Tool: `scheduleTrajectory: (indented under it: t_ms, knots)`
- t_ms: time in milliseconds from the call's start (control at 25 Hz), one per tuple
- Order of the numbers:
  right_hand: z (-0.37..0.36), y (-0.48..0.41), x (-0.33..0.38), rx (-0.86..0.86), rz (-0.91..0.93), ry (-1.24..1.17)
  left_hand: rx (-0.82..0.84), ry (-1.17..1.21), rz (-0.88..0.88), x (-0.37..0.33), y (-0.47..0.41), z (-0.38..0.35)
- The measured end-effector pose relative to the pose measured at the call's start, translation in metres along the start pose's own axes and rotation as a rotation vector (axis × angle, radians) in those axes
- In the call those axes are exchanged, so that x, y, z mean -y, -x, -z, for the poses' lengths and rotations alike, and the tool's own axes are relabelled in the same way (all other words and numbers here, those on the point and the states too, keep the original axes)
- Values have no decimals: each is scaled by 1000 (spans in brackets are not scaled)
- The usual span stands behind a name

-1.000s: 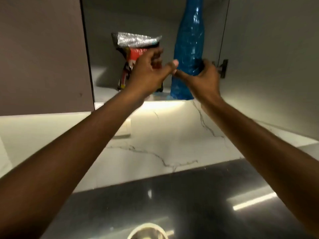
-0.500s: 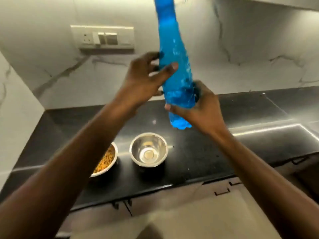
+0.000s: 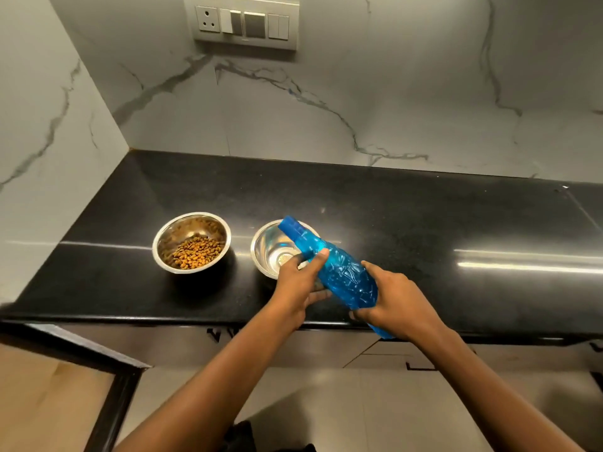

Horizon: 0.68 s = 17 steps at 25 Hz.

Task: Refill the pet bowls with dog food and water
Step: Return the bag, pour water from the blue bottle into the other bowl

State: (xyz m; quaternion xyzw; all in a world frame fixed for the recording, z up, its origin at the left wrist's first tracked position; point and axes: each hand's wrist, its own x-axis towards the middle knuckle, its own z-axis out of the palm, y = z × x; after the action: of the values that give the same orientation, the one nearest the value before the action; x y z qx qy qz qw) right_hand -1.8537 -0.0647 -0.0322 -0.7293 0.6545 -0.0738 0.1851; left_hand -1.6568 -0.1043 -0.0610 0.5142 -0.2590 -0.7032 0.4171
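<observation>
Both hands hold the blue bottle (image 3: 339, 275). The left hand (image 3: 298, 285) wraps around its middle, thumb on top. The right hand (image 3: 396, 301) grips the fat bottom end and hides it. The bottle tips, cap over the empty bowl (image 3: 266, 246) just past the left hand. The bowl with dog food (image 3: 192, 242) sits further left on the black table (image 3: 424, 223). Nothing shows inside the bottle clearly.

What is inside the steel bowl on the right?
The right bowl shows only bare shiny steel, no kibble. The blue bottle and left hand cover its near right side.
</observation>
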Motion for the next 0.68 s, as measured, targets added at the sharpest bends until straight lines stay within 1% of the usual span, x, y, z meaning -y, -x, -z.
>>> scheduleTrajectory:
  t_ms: [120, 240, 680]
  knots:
    - [-7, 3, -11, 58, -57, 99, 28, 39, 125, 17, -11, -2]
    - [-8, 4, -15, 103, -91, 161, 40, 65, 195, 24, -17, -6]
    - [-4, 0, -17, 183, -119, 216, 55, 124, 302, 31, -22, -7]
